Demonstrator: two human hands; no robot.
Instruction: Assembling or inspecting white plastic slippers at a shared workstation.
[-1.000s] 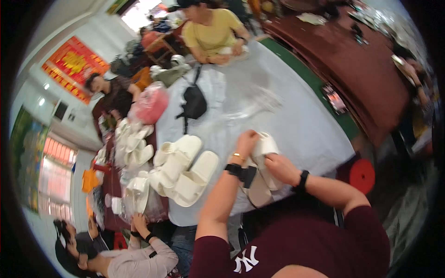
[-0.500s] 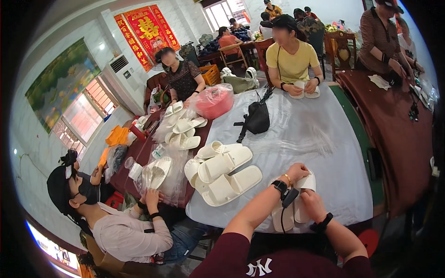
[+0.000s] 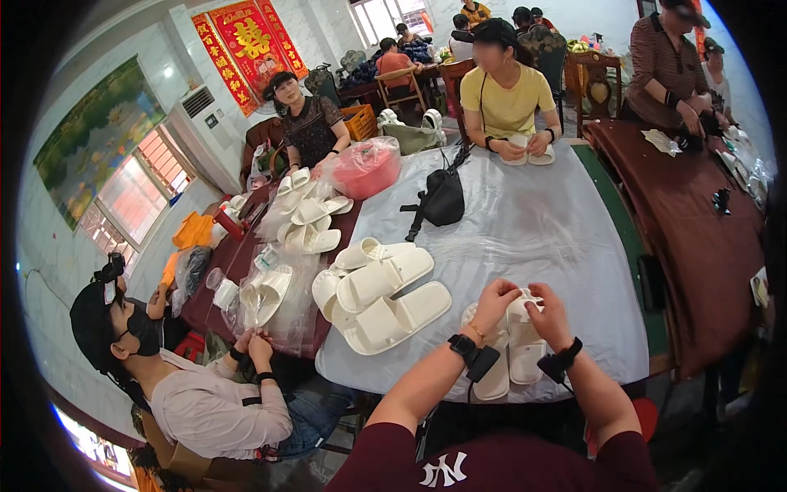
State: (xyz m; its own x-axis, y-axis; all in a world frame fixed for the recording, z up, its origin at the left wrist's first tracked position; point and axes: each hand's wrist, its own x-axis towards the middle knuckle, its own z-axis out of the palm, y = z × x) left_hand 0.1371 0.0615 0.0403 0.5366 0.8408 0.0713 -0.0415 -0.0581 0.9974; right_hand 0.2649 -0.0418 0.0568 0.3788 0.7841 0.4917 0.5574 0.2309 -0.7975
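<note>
Holds the bare left hand, with a square black watch on its wrist, and the bare right hand, with a black strap on its wrist, close together over the far end of a flat off-white slipper with a broad band across the foot. Curls the left fingers inward at the toe end, with little room between thumb and fingertips; impossible to make out whether around the rim, something thin or nothing. Bends the right thumb and forefinger toward the same spot in a similarly narrow shape, again without a clear sight of anything between. Has the slipper at the near side of a table covered in pale grey plastic sheeting, heel toward the body, just beside a matching off-white slipper on the left. Farther left on the sheeting, has a heap of off-white banded slippers, some overlapping. Beyond the hands, has crumpled clear plastic film and, past the heap, a black fabric bag with loose straps. Near the far left corner, has a pink-red bundle in clear plastic. Faces, across the table, a person in a yellow T-shirt with white slippers in hand.
</note>
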